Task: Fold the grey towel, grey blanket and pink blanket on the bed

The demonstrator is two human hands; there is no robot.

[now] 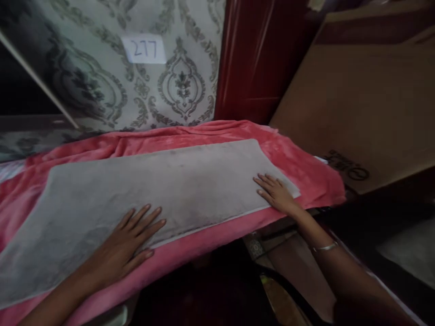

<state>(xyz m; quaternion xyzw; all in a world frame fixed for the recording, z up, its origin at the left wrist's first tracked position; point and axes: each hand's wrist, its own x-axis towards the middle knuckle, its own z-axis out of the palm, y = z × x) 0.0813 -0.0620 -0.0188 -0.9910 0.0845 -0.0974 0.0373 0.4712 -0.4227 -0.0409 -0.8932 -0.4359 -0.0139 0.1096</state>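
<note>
A long grey mat (204, 176) with a soft-looking surface lies spread out over a pink plush blanket (306, 167). My left hand (131, 242) rests palm down near the mat's front edge, left of the middle, fingers spread. Toward the right end, my right hand (275, 192) also lies flat on the mat with its fingers stretched out, and a thin bangle circles that wrist. Neither hand holds anything. The mat's left end runs out of the picture.
Behind the blanket stands a patterned wall (183, 86) with a paper label (144, 49) reading 277. A dark red panel (253, 59) and a large cardboard box (367, 104) stand at the right. A dark screen-like object (23, 77) is at the upper left.
</note>
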